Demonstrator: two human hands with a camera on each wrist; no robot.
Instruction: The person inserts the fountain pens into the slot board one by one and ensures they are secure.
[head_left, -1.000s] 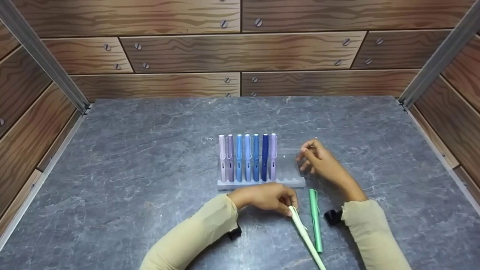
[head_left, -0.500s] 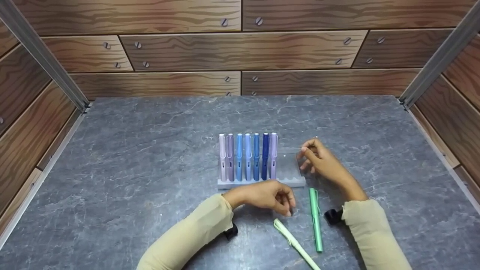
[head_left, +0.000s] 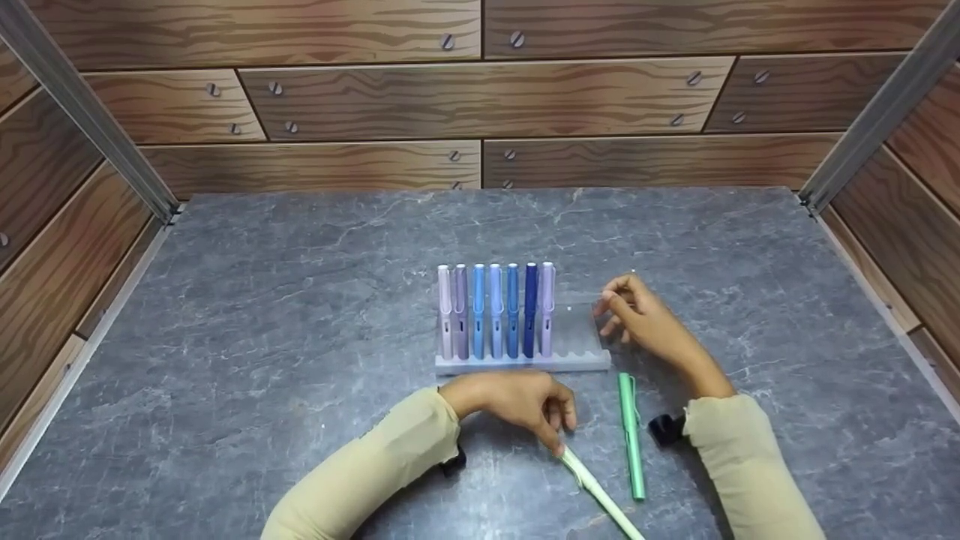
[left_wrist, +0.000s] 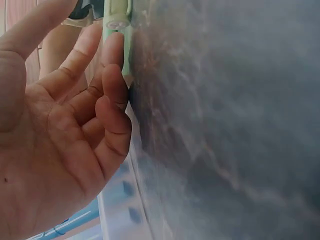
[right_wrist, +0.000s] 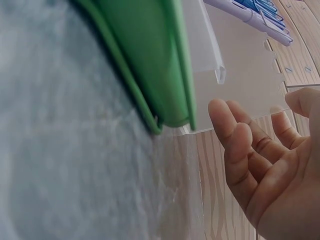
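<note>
A clear rack (head_left: 577, 345) holds several upright pens (head_left: 495, 311) in lilac and blue shades; its right slots are bare. My left hand (head_left: 555, 429) lies in front of the rack, fingertips touching the cap end of a pale green pen (head_left: 600, 491) that lies slanted on the table. In the left wrist view two fingertips (left_wrist: 114, 47) rest against that pen (left_wrist: 116, 15), with the thumb away from it. A darker green pen (head_left: 630, 435) lies just right of it. My right hand (head_left: 611, 307) hovers at the rack's right end with relaxed fingers (right_wrist: 235, 135), holding nothing, by the clear panel (right_wrist: 240, 75).
The grey marble-patterned tabletop (head_left: 300, 315) is walled by wood-look panels (head_left: 480, 97) at the back and both sides, with metal posts in the corners. Both forearms in beige sleeves come in from the near edge.
The pale green pen left my left fingers and settled nearer me; my left hand has since moved down and touches its cap end again. My right hand has stayed put.
</note>
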